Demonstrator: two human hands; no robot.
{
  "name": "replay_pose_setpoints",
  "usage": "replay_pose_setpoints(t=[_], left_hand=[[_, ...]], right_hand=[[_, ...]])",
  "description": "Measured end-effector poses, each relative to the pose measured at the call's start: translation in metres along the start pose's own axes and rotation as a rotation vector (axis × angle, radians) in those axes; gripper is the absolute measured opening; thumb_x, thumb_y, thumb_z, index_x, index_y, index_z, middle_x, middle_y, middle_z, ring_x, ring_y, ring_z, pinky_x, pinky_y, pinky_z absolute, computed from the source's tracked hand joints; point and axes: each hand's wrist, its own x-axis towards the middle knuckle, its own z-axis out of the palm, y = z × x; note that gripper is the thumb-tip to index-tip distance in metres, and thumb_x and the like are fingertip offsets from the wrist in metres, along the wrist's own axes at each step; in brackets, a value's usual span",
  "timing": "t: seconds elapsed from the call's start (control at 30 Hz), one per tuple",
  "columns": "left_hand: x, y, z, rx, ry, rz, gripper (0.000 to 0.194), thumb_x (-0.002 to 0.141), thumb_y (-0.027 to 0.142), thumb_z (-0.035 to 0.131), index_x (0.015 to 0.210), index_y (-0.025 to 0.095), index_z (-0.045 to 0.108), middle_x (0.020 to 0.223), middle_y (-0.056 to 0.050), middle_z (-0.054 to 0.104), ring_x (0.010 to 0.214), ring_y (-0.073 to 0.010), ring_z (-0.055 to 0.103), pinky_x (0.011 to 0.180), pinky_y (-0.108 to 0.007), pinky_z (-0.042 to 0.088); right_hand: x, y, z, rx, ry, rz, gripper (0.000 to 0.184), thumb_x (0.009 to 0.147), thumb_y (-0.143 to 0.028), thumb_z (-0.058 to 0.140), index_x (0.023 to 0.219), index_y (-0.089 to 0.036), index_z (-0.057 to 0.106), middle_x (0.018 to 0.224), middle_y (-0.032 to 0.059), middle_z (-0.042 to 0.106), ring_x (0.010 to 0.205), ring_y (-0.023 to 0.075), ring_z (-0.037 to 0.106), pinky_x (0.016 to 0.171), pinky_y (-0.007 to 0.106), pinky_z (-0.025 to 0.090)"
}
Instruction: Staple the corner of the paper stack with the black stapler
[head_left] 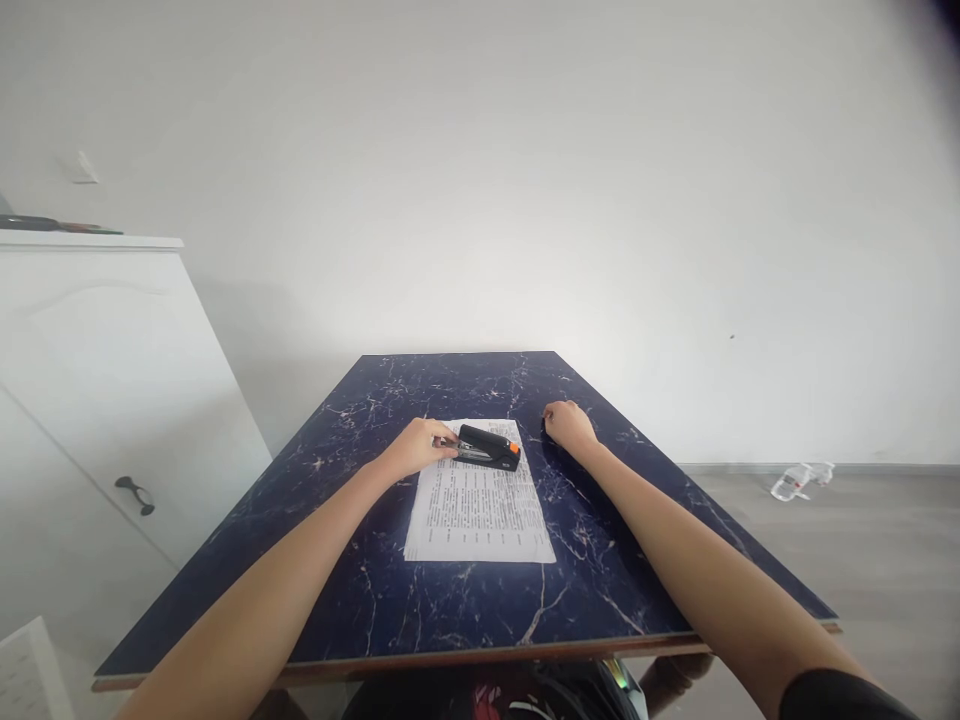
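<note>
A black stapler (487, 450) with an orange tab at its right end lies across the upper part of a printed sheet of paper (480, 520). My left hand (422, 447) reaches in from the left, thumb and fingers closed on the stapler's left end. The stapler's upper arm is raised at that end, apart from its base. To the right of the paper, my right hand (570, 425) rests on the table in a loose fist, touching neither paper nor stapler. Nothing shows between its curled fingers.
The dark blue marbled table (367, 590) reaches to the white wall (480, 180). A white cabinet (112, 380) with a dark handle (135, 496) stands to the left. On the grey floor at right lies a clear plastic package (799, 481). My lap is below the table's front edge.
</note>
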Motion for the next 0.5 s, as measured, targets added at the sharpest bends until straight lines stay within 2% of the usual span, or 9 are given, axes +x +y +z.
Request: replay_pose_setpoints(t=[0.13,0.3,0.43,0.5], left_hand=[[0.0009,-0.0016,0.0024,0.053,0.01,0.02,0.019,0.081,0.035,0.073,0.095,0.026,0.082,0.093,-0.007,0.077,0.083,-0.0237,0.066,0.083,-0.038,0.05],[0.0001,-0.0005,0.0008,0.069,0.0,-0.021,0.027,0.079,0.035,0.074,0.103,0.025,0.08,0.09,-0.007,0.077,0.083,-0.0247,0.067,0.079,-0.037,0.05],[-0.0003,0.0024,-0.0008,0.154,0.041,0.0,0.017,0.083,0.033,0.071,0.093,0.026,0.081,0.09,-0.007,0.077,0.085,-0.0245,0.065,0.076,-0.035,0.049],[-0.0004,0.0027,-0.0013,0.169,0.075,0.015,0.017,0.084,0.032,0.07,0.095,0.026,0.081,0.09,-0.007,0.076,0.085,-0.0242,0.064,0.074,-0.034,0.048]], right_hand=[[0.0003,-0.0006,0.0036,-0.036,-0.027,-0.035,0.037,0.087,-0.012,0.049,0.112,-0.015,0.076,0.114,0.0151,0.072,0.118,0.0301,0.058,0.093,0.034,0.047],[-0.0011,0.001,0.0053,-0.052,-0.04,-0.038,0.041,0.089,-0.015,0.046,0.121,-0.016,0.071,0.123,0.0149,0.068,0.119,0.0301,0.056,0.094,0.036,0.046],[-0.0014,0.0014,0.0057,-0.055,-0.042,-0.035,0.042,0.089,-0.016,0.047,0.124,-0.016,0.07,0.124,0.0146,0.068,0.119,0.0305,0.055,0.094,0.037,0.046],[-0.0013,0.0014,0.0059,-0.055,-0.043,-0.033,0.042,0.089,-0.016,0.047,0.124,-0.016,0.07,0.125,0.0143,0.067,0.119,0.0304,0.055,0.095,0.037,0.046]])
